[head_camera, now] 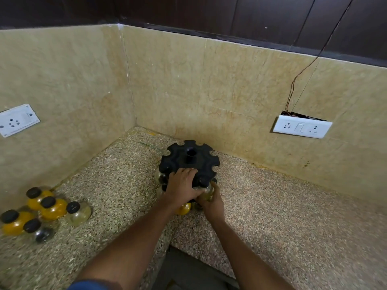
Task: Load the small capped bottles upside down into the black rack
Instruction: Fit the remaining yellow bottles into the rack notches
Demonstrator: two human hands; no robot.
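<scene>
The round black rack (189,159) with notched slots stands on the speckled counter near the corner. My left hand (181,185) lies on its front rim, fingers curled over the edge. My right hand (211,198) is just below, closed around a small clear bottle (206,193) pressed against the rack's front right slot. A yellow-filled bottle (184,209) shows under my left wrist at the rack's base. Several loose bottles (48,208) with black caps, some yellow, some clear, stand upright at the left.
The counter (282,206) runs into a corner of beige tiled walls. A white socket plate (17,120) is on the left wall, another (301,127) on the back wall with a thin wire rising from it. The counter's front edge has a dark gap (188,268) below my arms.
</scene>
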